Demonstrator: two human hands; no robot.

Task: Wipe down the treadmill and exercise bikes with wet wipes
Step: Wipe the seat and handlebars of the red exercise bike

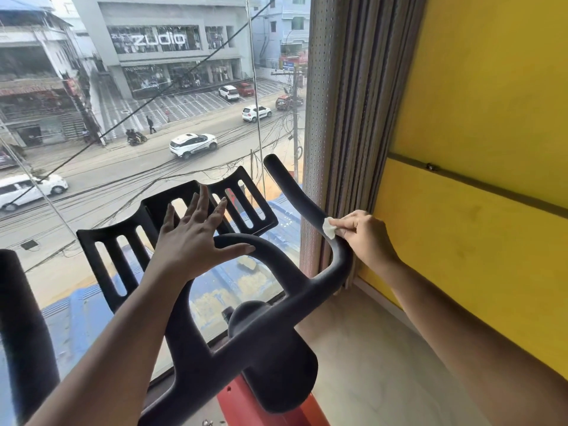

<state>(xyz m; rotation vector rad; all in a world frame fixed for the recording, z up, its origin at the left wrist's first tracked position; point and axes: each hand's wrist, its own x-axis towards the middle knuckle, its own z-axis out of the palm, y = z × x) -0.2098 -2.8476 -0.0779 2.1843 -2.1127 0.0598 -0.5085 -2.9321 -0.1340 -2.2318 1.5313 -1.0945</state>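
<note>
1. Exercise bike handlebar [307,207]: the right horn rises toward the window, and the wet wipe [329,228] lies on it just above the bend.
2. Your right hand [365,238] pinches the wipe between thumb and fingertips and presses it on the bar from the right side. The wipe is bunched small and sits at the very tips of the fingers, between the hand and the bar.
3. Your left hand [190,238] is spread with straight fingers and holds nothing. It is in front of the slotted tray [153,209], with the thumb over the centre loop. I cannot tell if it touches them.
4. Risk: such a small wad probably cleans only a narrow strip, so the underside and the far side of the bar may stay unwiped.
5. Risk: the pinch is light, so a quick stroke along the bar could pull the wipe out.
6. Risk: the blinds [353,118] hang just beside your knuckles, and a wide stroke may catch them.
</note>
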